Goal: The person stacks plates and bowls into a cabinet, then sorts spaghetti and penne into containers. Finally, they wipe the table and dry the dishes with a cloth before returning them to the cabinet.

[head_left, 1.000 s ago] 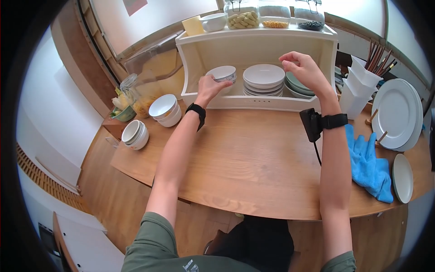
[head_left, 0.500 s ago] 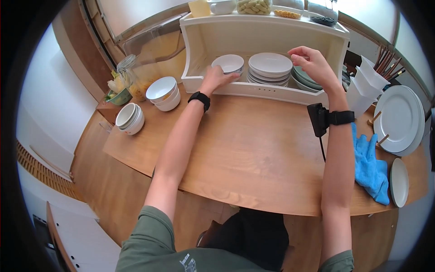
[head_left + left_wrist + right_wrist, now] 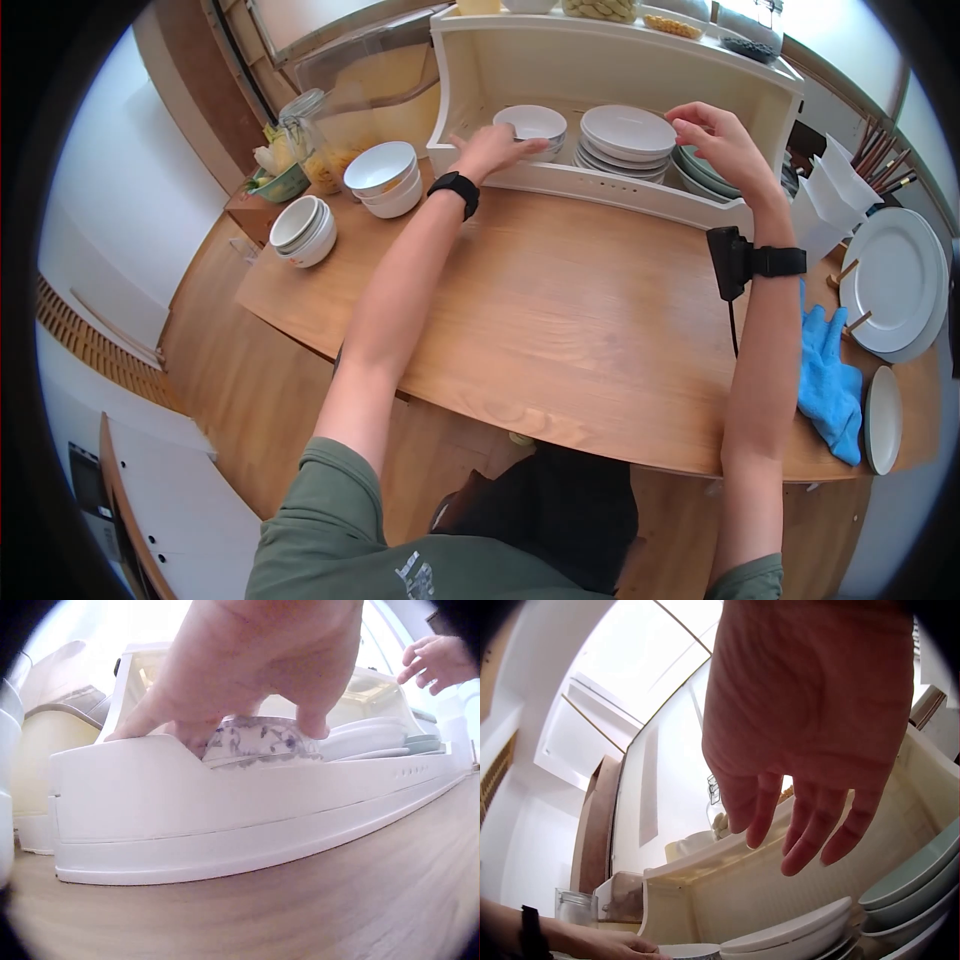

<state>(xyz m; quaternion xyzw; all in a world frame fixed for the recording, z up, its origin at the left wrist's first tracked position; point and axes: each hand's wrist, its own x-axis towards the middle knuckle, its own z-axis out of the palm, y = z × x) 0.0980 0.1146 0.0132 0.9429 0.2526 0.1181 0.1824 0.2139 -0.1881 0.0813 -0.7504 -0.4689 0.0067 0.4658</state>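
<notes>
The patterned bowl point(image 3: 262, 741) is set inside the white shelf point(image 3: 600, 188), partly covered by the nearer left hand point(image 3: 488, 150), its fingers spread; the right hand point(image 3: 725, 145), loosely bent and empty, is held farther away.

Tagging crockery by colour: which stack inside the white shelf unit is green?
The rightmost stack, just right of the white plates; it's the only pale green one in there.

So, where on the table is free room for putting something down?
The tabletop is bare between left forearm and right forearm, before the shelf unit; a smaller patch lies between left forearm and bowl stacks. Crowded: the shelf unit, with bowl, white plates and green dishes; right end, with blue glove and standing plates.
</notes>
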